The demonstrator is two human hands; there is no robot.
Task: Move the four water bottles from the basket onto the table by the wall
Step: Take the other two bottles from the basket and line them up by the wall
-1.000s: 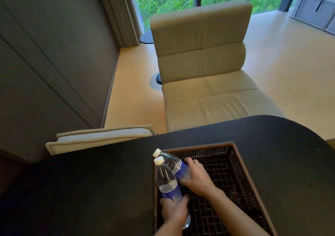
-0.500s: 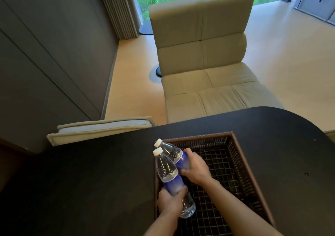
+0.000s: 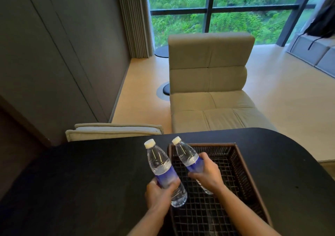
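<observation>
Each of my hands holds a clear water bottle with a blue label and white cap. My left hand (image 3: 160,193) grips the left bottle (image 3: 159,165) around its lower half, above the basket's left rim, tilted away from me. My right hand (image 3: 208,175) grips the right bottle (image 3: 186,157) at its label, lifted over the dark woven basket (image 3: 243,167). The basket's visible wire floor holds no other bottle. It sits on the black table (image 3: 81,181).
A beige lounge chair (image 3: 210,83) stands beyond the table's far edge. A folded beige cushion (image 3: 112,132) lies at the table's far left edge by the dark wall (image 3: 54,54). A small round side table (image 3: 161,51) stands near the window.
Both bottles have come up out of the basket and moved apart, the left one shifting left over the rim. My view has tilted upward, showing more of the window.
</observation>
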